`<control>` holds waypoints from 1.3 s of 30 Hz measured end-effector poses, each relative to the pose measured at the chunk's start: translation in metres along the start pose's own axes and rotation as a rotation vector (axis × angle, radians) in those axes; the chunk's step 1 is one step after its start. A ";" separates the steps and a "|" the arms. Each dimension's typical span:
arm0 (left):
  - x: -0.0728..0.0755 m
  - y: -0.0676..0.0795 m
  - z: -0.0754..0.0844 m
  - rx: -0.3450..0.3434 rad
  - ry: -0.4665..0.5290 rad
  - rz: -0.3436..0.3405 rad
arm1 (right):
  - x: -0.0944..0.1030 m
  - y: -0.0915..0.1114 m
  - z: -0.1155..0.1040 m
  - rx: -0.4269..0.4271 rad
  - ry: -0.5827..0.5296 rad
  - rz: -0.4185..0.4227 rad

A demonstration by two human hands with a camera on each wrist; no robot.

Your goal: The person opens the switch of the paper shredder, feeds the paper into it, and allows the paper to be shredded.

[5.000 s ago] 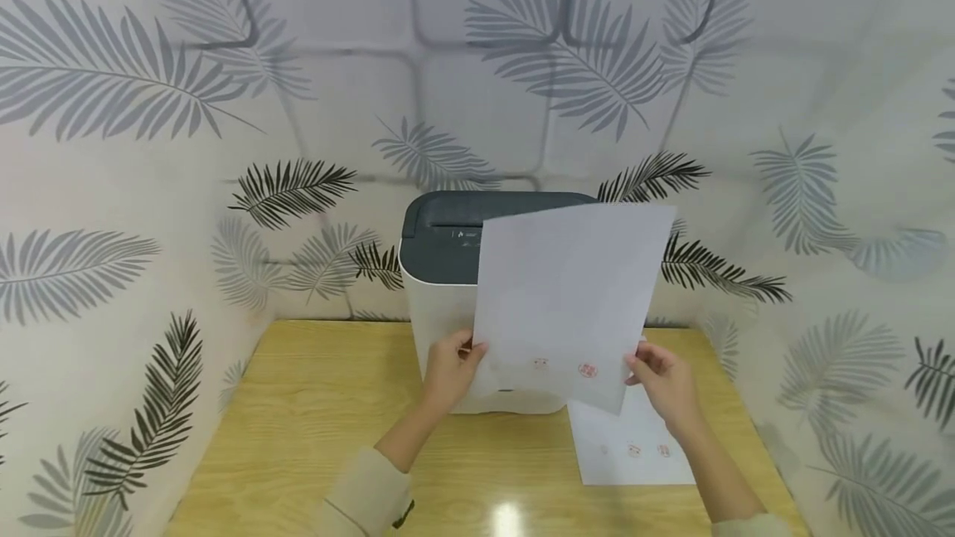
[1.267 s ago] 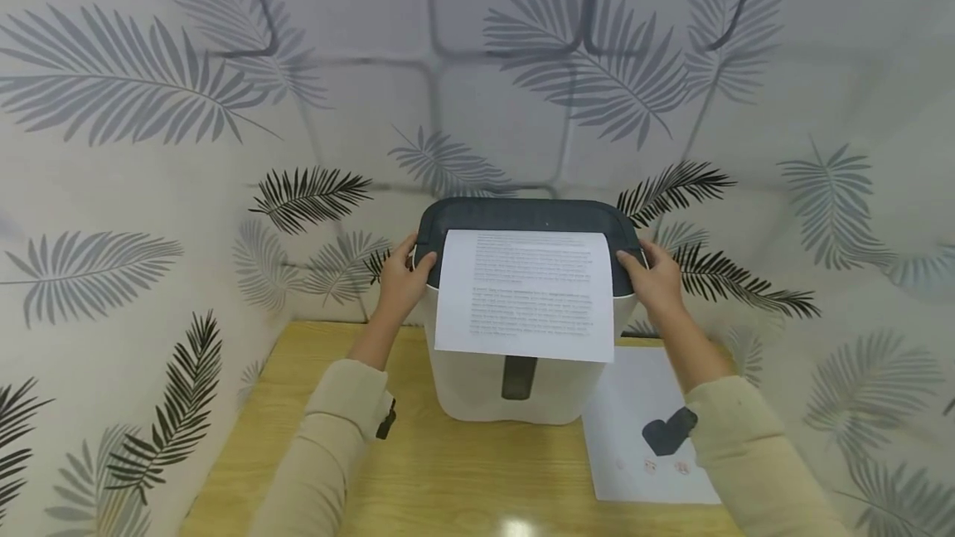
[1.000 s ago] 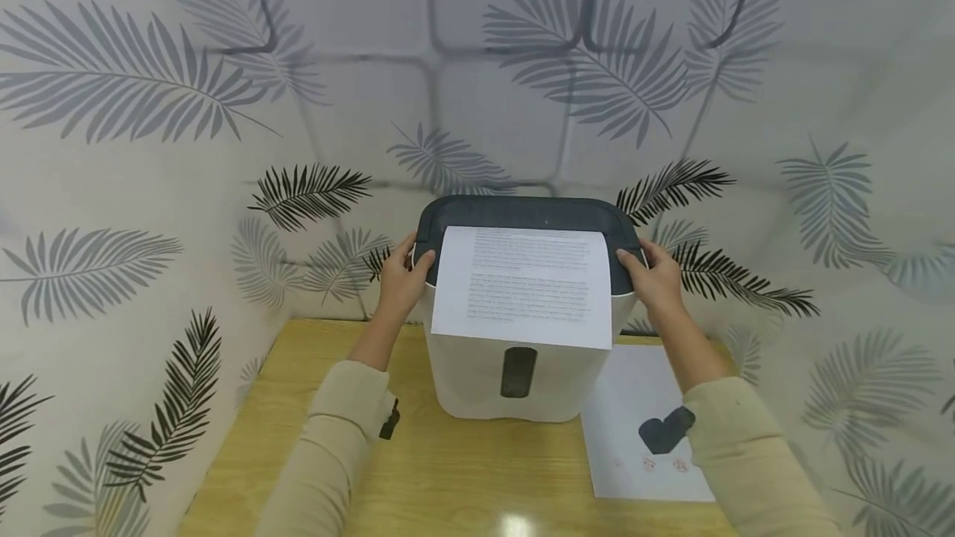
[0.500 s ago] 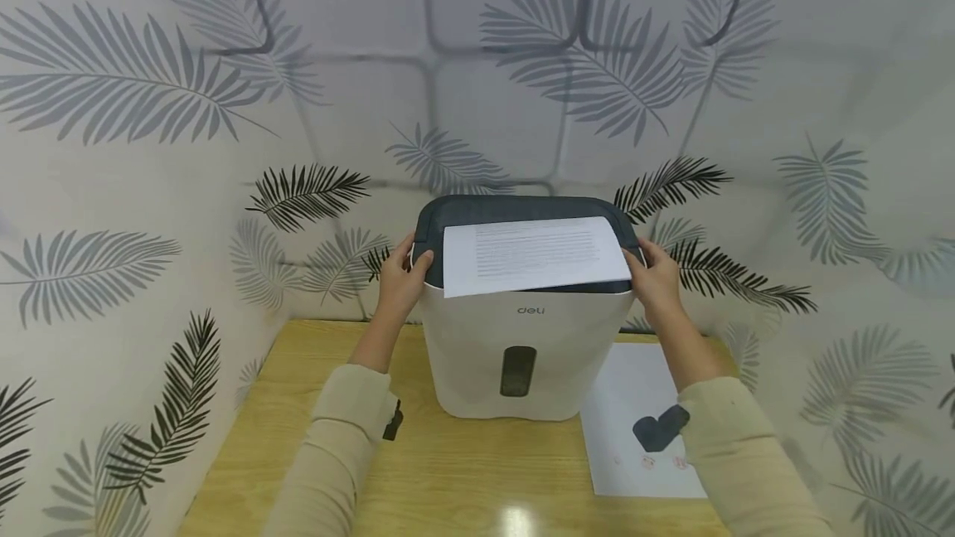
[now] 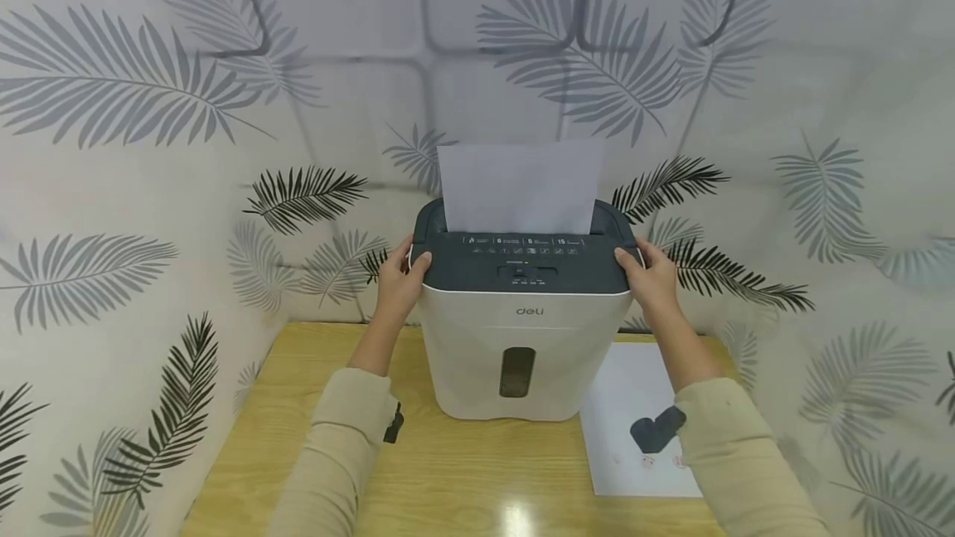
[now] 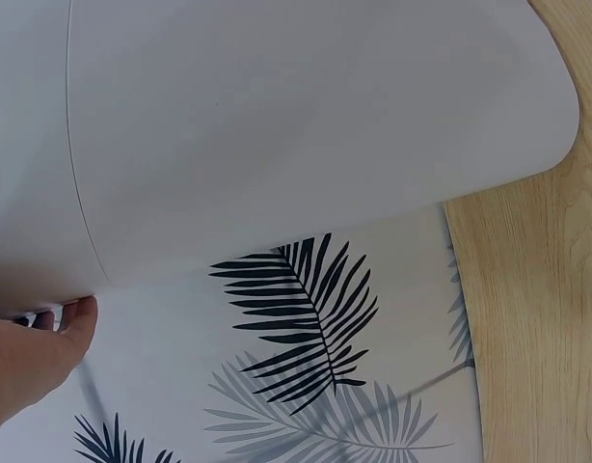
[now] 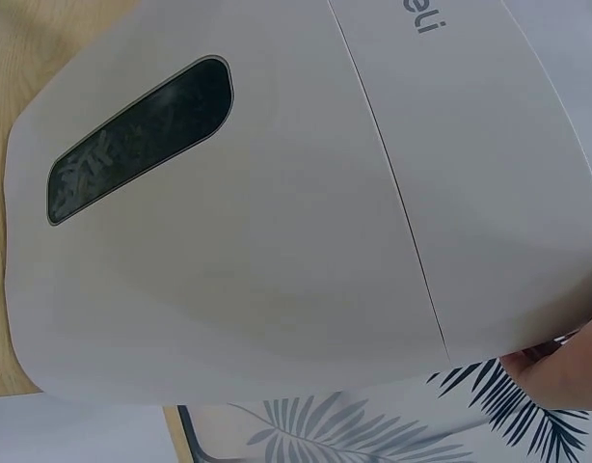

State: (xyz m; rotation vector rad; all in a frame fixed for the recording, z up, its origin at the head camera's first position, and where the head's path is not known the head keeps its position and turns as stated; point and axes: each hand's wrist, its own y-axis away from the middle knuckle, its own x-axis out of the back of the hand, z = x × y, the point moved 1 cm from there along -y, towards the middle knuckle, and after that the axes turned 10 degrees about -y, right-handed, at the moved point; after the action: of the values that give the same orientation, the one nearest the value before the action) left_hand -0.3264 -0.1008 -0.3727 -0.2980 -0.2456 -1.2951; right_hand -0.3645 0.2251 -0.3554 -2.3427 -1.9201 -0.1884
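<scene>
A white paper shredder (image 5: 470,355) with a dark grey top (image 5: 462,268) stands on the wooden table. A sheet of paper (image 5: 520,185) stands upright in its slot, its lower part hidden inside. My left hand (image 5: 399,280) grips the left edge of the shredder's top, thumb on the dark surface and fingers down the side. On the opposite edge, my right hand (image 5: 652,278) holds on in the same way. Neither hand touches the sheet. Paper scraps show faintly behind the dark window (image 7: 142,140) in the right wrist view.
Another sheet with small red stamps (image 5: 634,437) lies on the table (image 5: 448,471) right of the shredder, partly under my right sleeve. Close behind rises a wall (image 5: 336,123) with a leaf pattern.
Earlier both hands held the sheet; later it hung printed side up over the shredder's front. Now it has sunk into the slot, flipped upright, and uncovered the control panel. The hands stay on the edges.
</scene>
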 end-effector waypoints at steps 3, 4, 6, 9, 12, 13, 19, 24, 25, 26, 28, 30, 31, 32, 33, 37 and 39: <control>0.000 0.000 -0.001 -0.001 0.003 0.006 | 0.000 0.000 0.000 -0.005 -0.004 0.002; 0.000 -0.001 -0.001 -0.002 0.005 0.007 | 0.000 0.000 0.000 -0.010 -0.003 0.002; 0.000 -0.001 -0.001 0.000 0.008 0.010 | 0.000 0.000 0.000 -0.010 -0.001 0.001; -0.001 -0.001 -0.001 0.001 0.013 0.006 | 0.000 0.001 0.001 -0.010 -0.001 -0.002; -0.001 -0.001 -0.002 0.005 0.015 0.002 | 0.000 0.002 0.001 -0.009 0.000 0.000; -0.001 -0.001 -0.002 0.002 0.016 0.000 | 0.000 0.002 0.001 -0.009 0.000 0.000; -0.001 -0.001 -0.002 0.007 0.033 0.000 | -0.001 0.001 0.001 -0.008 -0.001 0.011; -0.001 0.000 -0.002 0.008 0.043 0.000 | -0.001 0.001 0.000 -0.011 0.007 0.015; -0.001 0.000 -0.002 0.009 0.042 0.002 | -0.002 0.001 0.000 -0.011 0.008 0.017; -0.001 0.000 -0.002 0.009 0.043 0.002 | -0.002 0.001 0.000 -0.012 0.007 0.018; -0.001 0.000 -0.002 0.005 0.044 0.002 | -0.002 0.002 -0.001 -0.011 0.005 0.020; -0.001 0.000 -0.001 0.005 0.045 0.003 | -0.002 0.002 -0.001 -0.011 0.002 0.021; -0.001 0.000 -0.001 0.006 0.047 0.003 | -0.002 0.002 -0.001 -0.010 0.003 0.021; -0.001 0.000 -0.001 0.006 0.049 0.004 | -0.002 0.002 -0.001 -0.011 0.003 0.022; -0.001 0.001 0.000 0.005 0.050 0.004 | -0.001 0.002 -0.001 -0.010 0.004 0.023; -0.001 0.000 -0.001 0.008 0.054 0.000 | -0.001 0.001 0.001 -0.009 0.004 0.022; -0.001 0.000 -0.002 0.012 0.053 -0.001 | -0.001 0.001 0.001 -0.009 -0.001 0.020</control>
State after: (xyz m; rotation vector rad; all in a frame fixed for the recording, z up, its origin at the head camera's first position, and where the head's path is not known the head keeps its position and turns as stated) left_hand -0.3268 -0.1005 -0.3753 -0.2538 -0.2085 -1.3002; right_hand -0.3638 0.2243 -0.3569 -2.3670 -1.8997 -0.1954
